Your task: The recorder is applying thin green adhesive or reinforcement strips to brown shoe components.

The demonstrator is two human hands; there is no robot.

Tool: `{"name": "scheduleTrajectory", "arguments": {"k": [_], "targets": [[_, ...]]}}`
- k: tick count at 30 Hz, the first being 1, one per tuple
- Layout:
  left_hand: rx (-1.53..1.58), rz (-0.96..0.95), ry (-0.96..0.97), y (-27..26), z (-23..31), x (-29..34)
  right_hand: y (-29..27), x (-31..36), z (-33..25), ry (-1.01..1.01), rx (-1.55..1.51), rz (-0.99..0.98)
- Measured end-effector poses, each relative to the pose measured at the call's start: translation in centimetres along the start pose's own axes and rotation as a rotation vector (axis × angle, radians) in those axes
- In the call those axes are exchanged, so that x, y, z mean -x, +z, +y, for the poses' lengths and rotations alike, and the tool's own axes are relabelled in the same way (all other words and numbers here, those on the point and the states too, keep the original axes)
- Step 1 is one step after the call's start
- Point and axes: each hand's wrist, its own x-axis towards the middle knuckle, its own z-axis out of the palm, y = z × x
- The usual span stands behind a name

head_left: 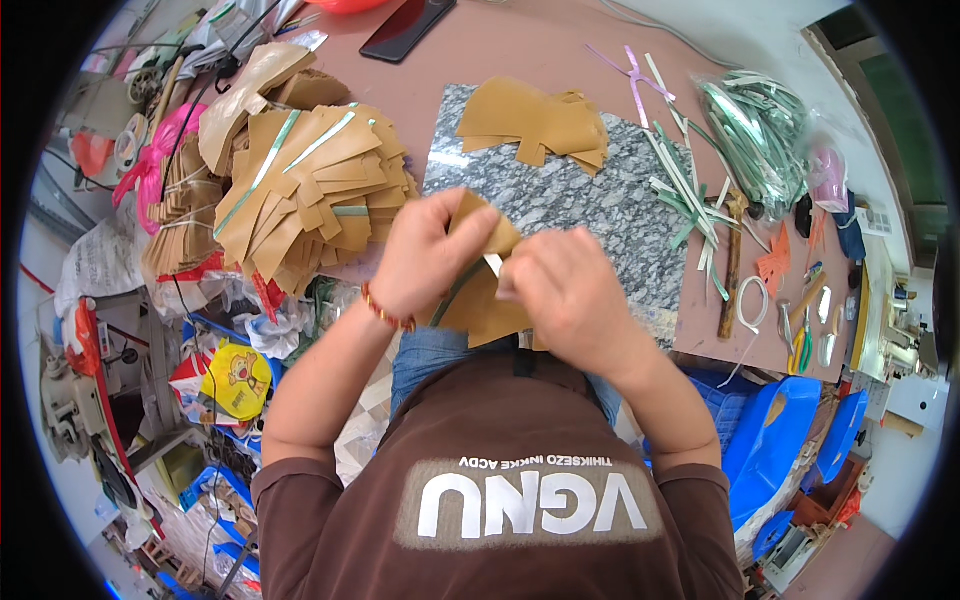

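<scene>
A tan, leather-like cut piece [492, 315] is held in front of my body, at the near edge of the stone slab [640, 230]. My left hand [428, 255] is closed on its upper part, thumb on top, where the piece folds over. A dark green strip [452, 298] runs along its left side. My right hand [565, 290] is closed in a pinch at a short white strip [493, 263] on the piece; the fingertips partly hide it. On the slab's far side lies a small stack of similar tan pieces [530, 115].
A large fanned pile of tan pieces [310, 190], some with green strips, covers the table's left. To the right lie loose green and white strips [690, 185], a bagged strip bundle [755, 140], a hammer [733, 260] and scissors [800, 345]. A phone [408, 28] rests at the back.
</scene>
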Motion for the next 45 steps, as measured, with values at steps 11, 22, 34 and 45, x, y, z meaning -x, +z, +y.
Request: {"name": "scheduleTrajectory", "arguments": {"k": [11, 22, 34, 45], "targets": [[-0.49, -0.246, 0.273, 2.0, -3.0, -6.6, 1.9, 2.3, -4.6, 0.046, -0.247, -0.201], [-0.418, -0.01, 0.485, -0.1, -2.0, -5.6, 1.4, 1.9, 0.4, 0.618, -0.577, -0.031], [-0.586, 0.05, 0.5, 2.4, -5.7, 3.2, 2.2, 0.6, 9.8, 0.84, -0.686, -0.066], [-0.779, 0.099, 0.482, 3.3, -6.2, 1.1, 2.7, -0.1, 11.7, 0.813, -0.592, -0.157]]}}
